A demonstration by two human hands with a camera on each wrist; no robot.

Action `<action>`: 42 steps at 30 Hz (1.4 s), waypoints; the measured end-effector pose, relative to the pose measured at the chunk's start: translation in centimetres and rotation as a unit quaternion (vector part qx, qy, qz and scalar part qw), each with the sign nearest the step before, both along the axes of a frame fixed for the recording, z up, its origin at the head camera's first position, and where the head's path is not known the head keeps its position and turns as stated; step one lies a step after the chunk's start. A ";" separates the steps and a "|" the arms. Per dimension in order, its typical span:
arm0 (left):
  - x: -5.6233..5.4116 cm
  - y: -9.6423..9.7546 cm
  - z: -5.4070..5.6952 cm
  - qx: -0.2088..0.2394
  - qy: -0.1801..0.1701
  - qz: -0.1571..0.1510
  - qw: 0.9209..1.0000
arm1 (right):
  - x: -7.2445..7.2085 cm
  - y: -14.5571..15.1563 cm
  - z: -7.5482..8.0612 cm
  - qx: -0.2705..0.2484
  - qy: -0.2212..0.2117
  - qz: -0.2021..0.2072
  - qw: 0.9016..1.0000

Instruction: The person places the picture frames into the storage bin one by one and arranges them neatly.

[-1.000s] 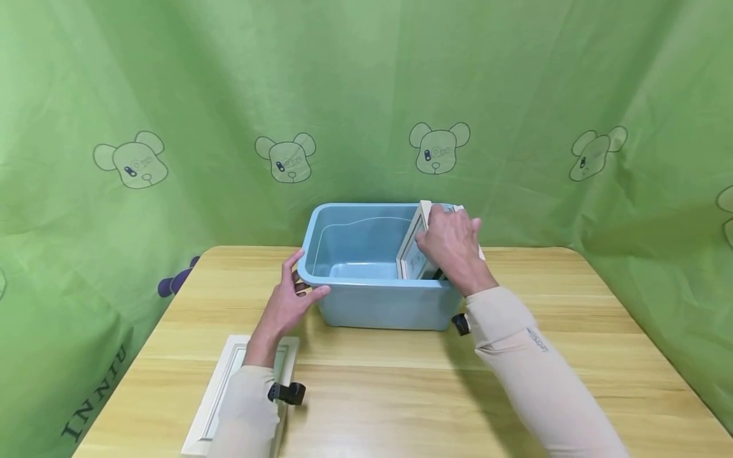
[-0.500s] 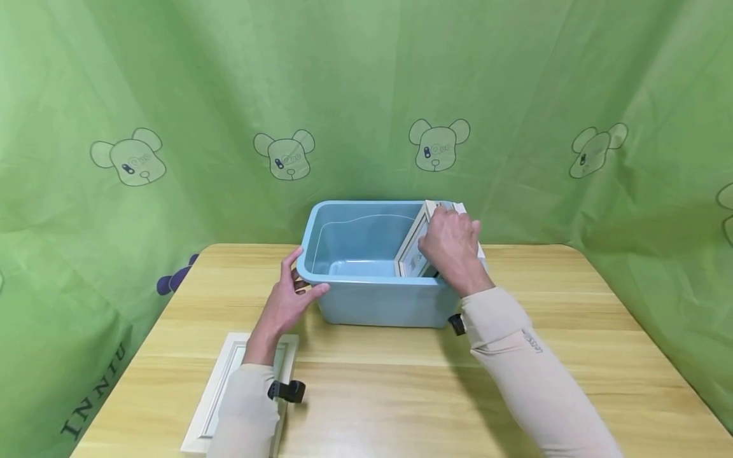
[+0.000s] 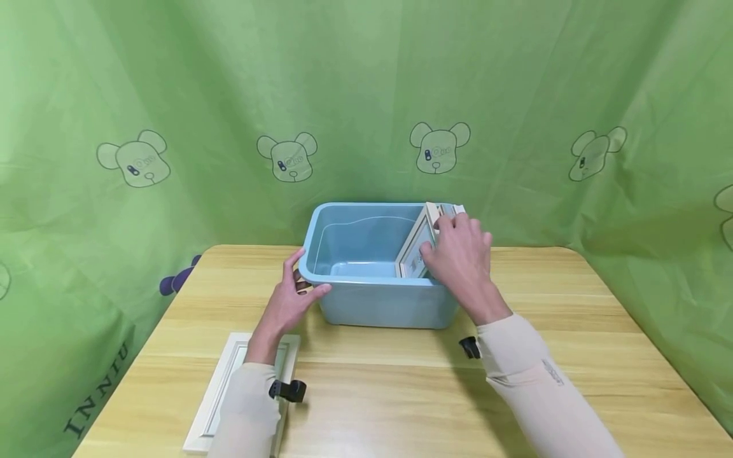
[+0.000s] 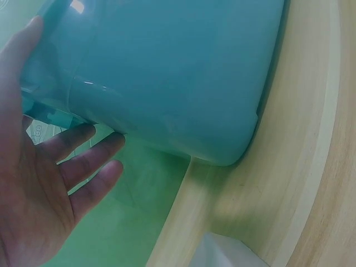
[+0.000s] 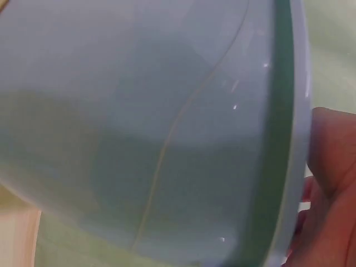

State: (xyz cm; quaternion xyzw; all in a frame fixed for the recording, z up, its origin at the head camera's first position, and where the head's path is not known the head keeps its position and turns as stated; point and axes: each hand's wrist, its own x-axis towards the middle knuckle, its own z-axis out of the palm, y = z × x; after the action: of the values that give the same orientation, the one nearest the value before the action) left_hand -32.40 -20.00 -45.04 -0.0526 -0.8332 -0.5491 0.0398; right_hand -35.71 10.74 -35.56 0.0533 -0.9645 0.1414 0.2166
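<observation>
A light blue plastic tub [image 3: 383,305] stands at the back of the table. My left hand [image 3: 285,305] is spread round its left front corner, thumb on the front wall and fingers at the left side; the left wrist view shows fairly straight fingers [image 4: 92,158] at the tub. At the tub's right end, a cream picture frame [image 3: 411,257] leans to the right over other frame edges [image 3: 452,208]. My right hand [image 3: 460,254] holds its top edge, thumb before it and curled fingers behind. Part of the frames is hidden under that hand.
Another cream picture frame [image 3: 229,369] lies on the wooden table [image 3: 401,394], partly under my left forearm. A green curtain [image 3: 355,95] with bear heads hangs close behind the tub and along both sides. The tub's left part shows its bare floor.
The frame in the tub has tilted slightly further right. My right hand has shifted a little right and nearer, uncovering more of its top edge. My left hand stays at the tub's corner.
</observation>
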 end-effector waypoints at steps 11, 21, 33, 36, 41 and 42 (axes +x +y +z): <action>0.0 0.1 0.0 0.001 0.000 0.002 1.000 | 3.8 2.0 -1.6 -0.129 0.011 0.018 0.991; 0.2 -0.2 0.8 -0.070 -0.002 -0.011 0.998 | 4.9 2.9 -3.6 -0.201 -0.045 -0.003 0.979; 3.6 -3.1 0.9 -0.128 -0.047 -0.002 0.991 | 5.3 2.9 -4.5 -0.234 -0.100 -0.035 0.967; 4.7 -3.6 0.6 -0.167 -0.072 0.010 0.983 | 5.4 2.9 -4.6 -0.237 -0.104 -0.038 0.965; 6.3 -3.3 -0.5 -0.267 -0.106 0.033 0.957 | 5.3 2.8 -4.6 -0.236 -0.104 -0.037 0.966; 6.5 -3.2 -0.7 -0.291 -0.104 0.034 0.950 | 5.3 2.8 -4.6 -0.234 -0.104 -0.036 0.966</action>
State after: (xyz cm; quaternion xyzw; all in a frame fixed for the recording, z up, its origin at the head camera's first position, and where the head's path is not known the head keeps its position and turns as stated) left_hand -25.90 -23.16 -45.75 0.0244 -0.9577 -0.2832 -0.0454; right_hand -30.45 13.53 -40.15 -0.0489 -0.9229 0.3605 0.1265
